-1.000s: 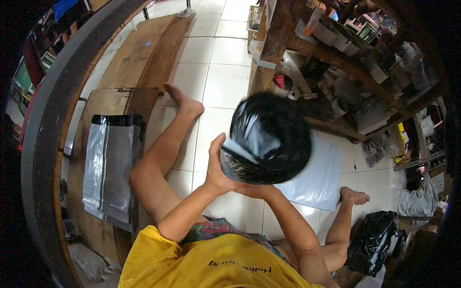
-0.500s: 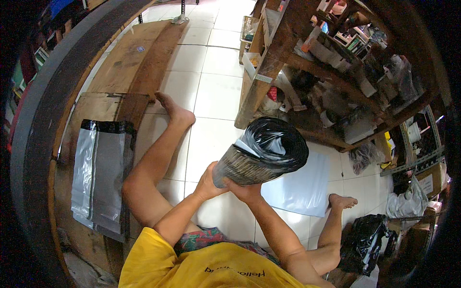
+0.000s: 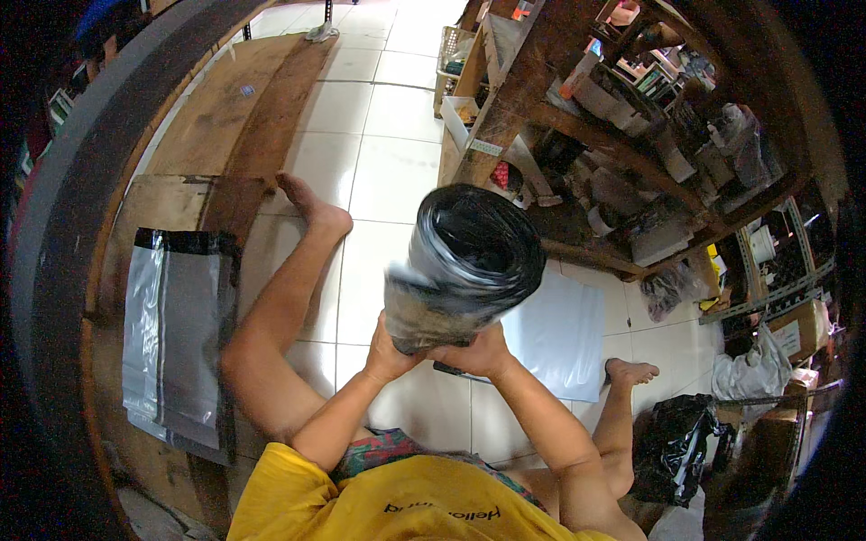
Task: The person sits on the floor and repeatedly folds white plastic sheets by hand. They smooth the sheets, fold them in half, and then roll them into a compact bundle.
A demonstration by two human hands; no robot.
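A thick roll of black and grey plastic bags stands tilted in front of me, its coiled black end facing up. My left hand is closed round the lower left side of the roll. Its lower right side is gripped by my right hand. The roll hides many of my fingertips, and part of it is smeared by motion. To my left, a flat stack of grey plastic mailing bags with black top edges lies on a wooden board.
Beyond the roll, a pale blue plastic sheet lies on the white tiled floor. A cluttered wooden shelf rises at the right. A black plastic bag sits near my right leg, with a cardboard box behind it.
The roll has moved left and turned more upright, its coiled end swinging left. My right hand has shifted slightly right, and both hands still hold the roll.
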